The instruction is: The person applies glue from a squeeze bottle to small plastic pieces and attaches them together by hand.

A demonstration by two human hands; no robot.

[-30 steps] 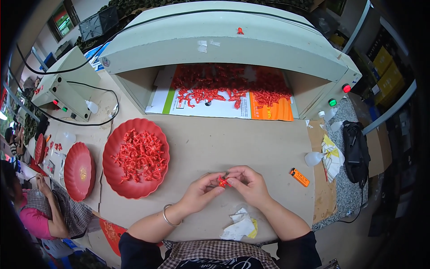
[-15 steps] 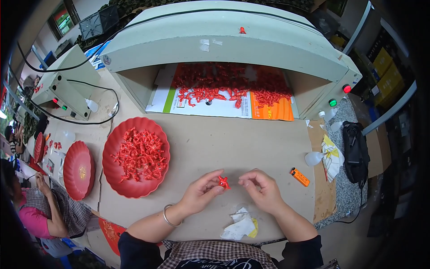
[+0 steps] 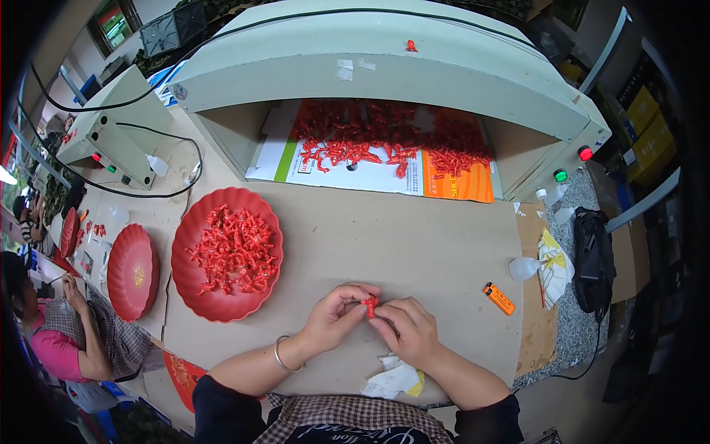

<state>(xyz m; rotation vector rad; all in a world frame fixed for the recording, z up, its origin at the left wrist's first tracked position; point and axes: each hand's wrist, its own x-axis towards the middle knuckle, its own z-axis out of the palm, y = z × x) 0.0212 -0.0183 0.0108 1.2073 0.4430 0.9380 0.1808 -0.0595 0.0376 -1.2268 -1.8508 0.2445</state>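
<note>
A small glossy red figurine point(image 3: 371, 305) is pinched between the thumb and fingers of my left hand point(image 3: 334, 320), low over the front of the table. From the other side, my right hand point(image 3: 409, 328) has its fingertips closed on the same figurine. Its fine shape is too small to make out. Left of my hands stands a scalloped red bowl point(image 3: 192, 275) heaped with similar red figurines point(image 3: 235, 248). A crumpled white and yellow cloth point(image 3: 392, 379) lies just in front of me, below my right hand.
A pale green box-shaped cabinet point(image 3: 370, 78) spans the back, with many red pieces point(image 3: 384, 133) on cardboard inside. An orange lighter point(image 3: 499, 299) and a small squeeze bottle point(image 3: 523, 268) lie at right. A second red bowl point(image 3: 133, 274) and a co-worker point(image 3: 74, 333) are left.
My right hand has moved left to meet my left hand and now grips the figurine too. The figurine has turned more upright. The whole view has shifted slightly.
</note>
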